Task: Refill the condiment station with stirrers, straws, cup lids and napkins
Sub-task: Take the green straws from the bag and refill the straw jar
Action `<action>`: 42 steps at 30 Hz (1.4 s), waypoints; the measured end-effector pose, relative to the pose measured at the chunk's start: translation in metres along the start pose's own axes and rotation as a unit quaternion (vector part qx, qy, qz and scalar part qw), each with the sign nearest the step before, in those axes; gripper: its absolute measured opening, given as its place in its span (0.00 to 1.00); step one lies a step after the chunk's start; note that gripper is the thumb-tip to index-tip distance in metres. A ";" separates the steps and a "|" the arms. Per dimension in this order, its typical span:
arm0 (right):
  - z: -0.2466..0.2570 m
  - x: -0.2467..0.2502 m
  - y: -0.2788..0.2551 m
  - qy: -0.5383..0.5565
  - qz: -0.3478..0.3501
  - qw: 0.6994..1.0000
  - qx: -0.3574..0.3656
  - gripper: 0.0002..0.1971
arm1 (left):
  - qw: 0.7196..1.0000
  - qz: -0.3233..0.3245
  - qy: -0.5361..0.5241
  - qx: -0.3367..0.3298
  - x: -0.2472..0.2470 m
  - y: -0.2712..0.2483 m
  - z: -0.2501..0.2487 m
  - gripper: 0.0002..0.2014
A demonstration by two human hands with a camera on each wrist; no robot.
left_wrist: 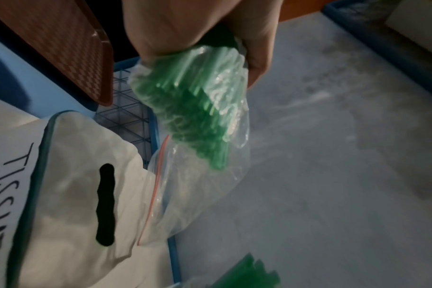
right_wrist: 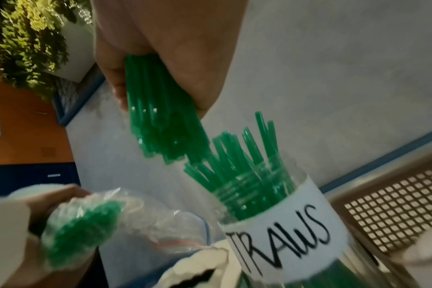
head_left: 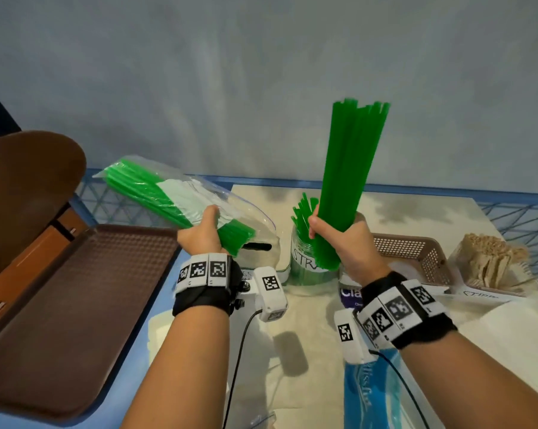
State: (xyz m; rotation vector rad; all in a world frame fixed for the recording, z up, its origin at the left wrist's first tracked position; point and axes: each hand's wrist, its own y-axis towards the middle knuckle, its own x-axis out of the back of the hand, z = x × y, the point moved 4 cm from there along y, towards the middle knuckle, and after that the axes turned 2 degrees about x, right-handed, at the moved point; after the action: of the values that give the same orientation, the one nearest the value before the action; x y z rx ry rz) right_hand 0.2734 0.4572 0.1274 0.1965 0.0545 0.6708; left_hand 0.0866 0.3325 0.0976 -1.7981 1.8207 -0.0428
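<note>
My right hand (head_left: 338,233) grips a thick bundle of green straws (head_left: 351,168) upright, their lower ends just above and in front of a clear jar labelled STRAWS (head_left: 304,258) (right_wrist: 279,220) that holds more green straws. My left hand (head_left: 202,230) grips a clear zip bag of green straws (head_left: 156,190) (left_wrist: 197,109), tilted up to the left, its open mouth hanging toward the jar. In the right wrist view the straw bundle (right_wrist: 158,124) ends close above the jar's rim.
A white box marked TISSUES (left_wrist: 62,194) sits left of the jar. A brown tray (head_left: 75,305) lies at the left, a brown mesh basket (head_left: 416,255) and a holder of wooden stirrers (head_left: 490,261) at the right. A blue packet (head_left: 376,394) lies near me.
</note>
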 end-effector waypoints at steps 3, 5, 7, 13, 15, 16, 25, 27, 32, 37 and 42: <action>-0.015 -0.003 -0.007 -0.051 0.002 0.999 -0.008 0.03 | 1.000 0.021 0.010 -0.007 -0.003 -0.008 0.005 0.22; -0.024 -0.004 -0.005 -0.069 -0.020 0.997 -0.017 0.07 | 0.999 0.033 0.024 -0.006 -0.002 -0.011 0.009 0.25; -0.029 -0.003 0.002 -0.074 -0.057 0.995 -0.030 0.16 | 0.999 0.047 0.023 -0.014 -0.003 -0.014 0.013 0.27; -0.022 -0.002 0.024 -0.046 -0.127 0.991 -0.010 0.18 | 0.995 0.081 0.031 -0.047 -0.007 -0.017 0.017 0.27; -0.022 -0.002 0.031 -0.031 -0.142 0.989 -0.009 0.15 | 0.994 0.087 0.033 -0.051 -0.006 -0.015 0.018 0.27; -0.022 -0.002 0.035 -0.025 -0.149 0.989 -0.006 0.14 | 0.994 0.092 0.033 -0.052 -0.006 -0.014 0.018 0.27; -0.029 -0.003 0.051 -0.037 -0.143 0.989 0.018 0.14 | 0.991 0.103 0.048 -0.072 -0.003 -0.005 0.025 0.19; -0.029 -0.004 0.052 -0.056 -0.136 0.989 0.032 0.12 | 0.990 0.110 0.054 -0.070 -0.003 -0.005 0.027 0.19; -0.027 -0.005 0.052 -0.257 -0.160 0.945 0.122 0.13 | 0.989 0.114 0.066 -0.064 -0.003 -0.005 0.031 0.20; -0.039 -0.002 0.044 -0.365 -0.210 0.897 0.134 0.14 | 0.990 0.113 0.062 -0.064 -0.001 -0.004 0.032 0.21; -0.039 0.002 0.044 -0.286 -0.234 0.926 0.073 0.24 | 0.989 0.115 0.065 -0.062 0.000 -0.004 0.036 0.20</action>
State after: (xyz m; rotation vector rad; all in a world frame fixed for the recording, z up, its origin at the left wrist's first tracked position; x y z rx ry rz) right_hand 0.2437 0.4980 0.0983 0.4993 -0.4008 0.1118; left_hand 0.1055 0.3452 0.0694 -1.6886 2.1566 0.0435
